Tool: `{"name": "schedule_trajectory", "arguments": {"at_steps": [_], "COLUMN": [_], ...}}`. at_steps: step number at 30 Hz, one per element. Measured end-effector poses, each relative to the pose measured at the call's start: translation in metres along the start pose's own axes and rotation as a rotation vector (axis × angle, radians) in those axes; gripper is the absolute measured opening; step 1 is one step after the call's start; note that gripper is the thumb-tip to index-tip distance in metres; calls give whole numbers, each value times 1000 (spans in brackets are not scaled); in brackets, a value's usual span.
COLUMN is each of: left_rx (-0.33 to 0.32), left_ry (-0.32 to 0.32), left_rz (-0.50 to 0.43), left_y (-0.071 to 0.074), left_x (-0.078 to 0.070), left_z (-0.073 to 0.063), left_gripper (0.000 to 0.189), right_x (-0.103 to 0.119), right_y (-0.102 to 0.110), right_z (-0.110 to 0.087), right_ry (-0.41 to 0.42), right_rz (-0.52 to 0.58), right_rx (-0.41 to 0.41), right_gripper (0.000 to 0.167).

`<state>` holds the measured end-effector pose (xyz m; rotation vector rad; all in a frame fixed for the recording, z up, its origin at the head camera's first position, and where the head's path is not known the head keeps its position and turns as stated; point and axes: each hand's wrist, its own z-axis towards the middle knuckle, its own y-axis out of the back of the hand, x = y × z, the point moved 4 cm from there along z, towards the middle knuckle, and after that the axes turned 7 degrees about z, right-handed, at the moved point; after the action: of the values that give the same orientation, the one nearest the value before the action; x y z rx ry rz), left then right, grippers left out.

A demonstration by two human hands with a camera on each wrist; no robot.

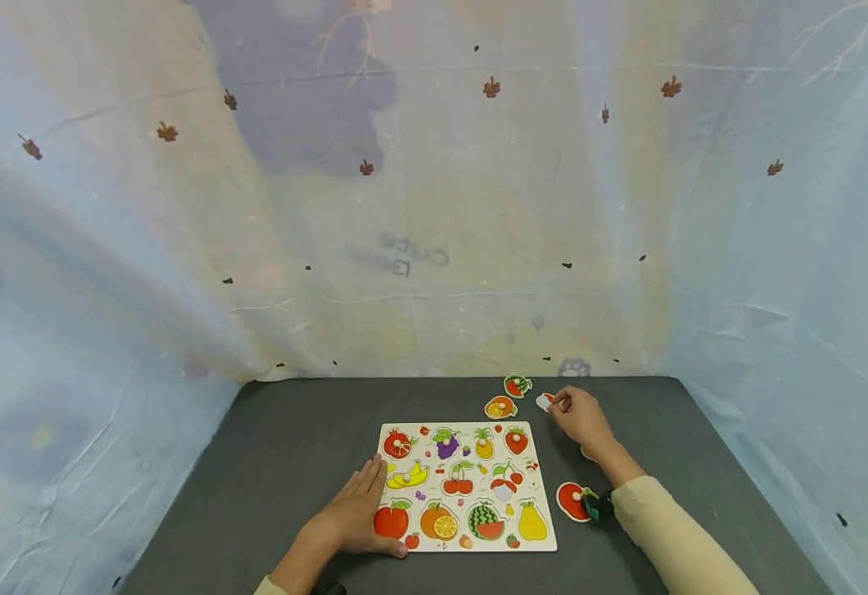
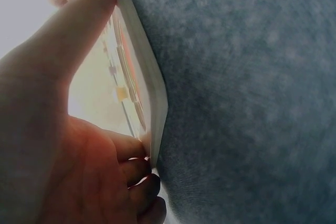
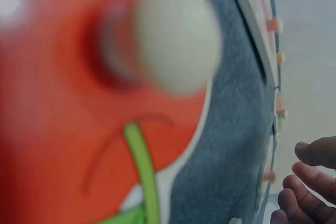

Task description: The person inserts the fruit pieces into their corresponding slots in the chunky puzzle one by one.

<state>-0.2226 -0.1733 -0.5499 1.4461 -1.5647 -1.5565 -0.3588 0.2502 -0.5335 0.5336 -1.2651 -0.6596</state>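
Note:
A white fruit puzzle board (image 1: 471, 549) lies flat on the dark table. My left hand (image 1: 360, 508) rests against its near left corner, fingers along the left edge and thumb at the near edge. In the left wrist view those fingers (image 2: 139, 174) touch the board's side (image 2: 152, 85). Beyond the board's far right corner, my right hand (image 1: 583, 417) pinches a small red-and-white puzzle piece (image 1: 543, 402), largely covered by the fingertips. Below the right wrist lies a red apple piece (image 1: 571, 501); its pale knob (image 3: 176, 35) fills much of the right wrist view.
Loose orange (image 1: 500, 407) and watermelon (image 1: 517, 385) pieces lie behind the board. Something small and pale (image 1: 586, 453) shows partly from under the right wrist. The grey table (image 1: 293, 446) meets a patterned curtain (image 1: 441, 330) at the back and sides.

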Motion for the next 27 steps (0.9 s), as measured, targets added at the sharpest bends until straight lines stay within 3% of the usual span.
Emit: {"name": "schedule_trajectory", "arguments": {"at_steps": [15, 27], "left_rx": [2, -2], "left_ry": [2, 12], "left_rz": [-2, 0], "left_y": [0, 1], "left_x": [-1, -1], "left_z": [0, -1], "left_gripper": [143, 142], "right_x": [-19, -22], "right_y": [-1, 0], "right_z": [19, 24], "right_ry": [-121, -147], "right_rz": [-51, -80], "right_rx": [32, 32], "right_gripper": [23, 18]}}
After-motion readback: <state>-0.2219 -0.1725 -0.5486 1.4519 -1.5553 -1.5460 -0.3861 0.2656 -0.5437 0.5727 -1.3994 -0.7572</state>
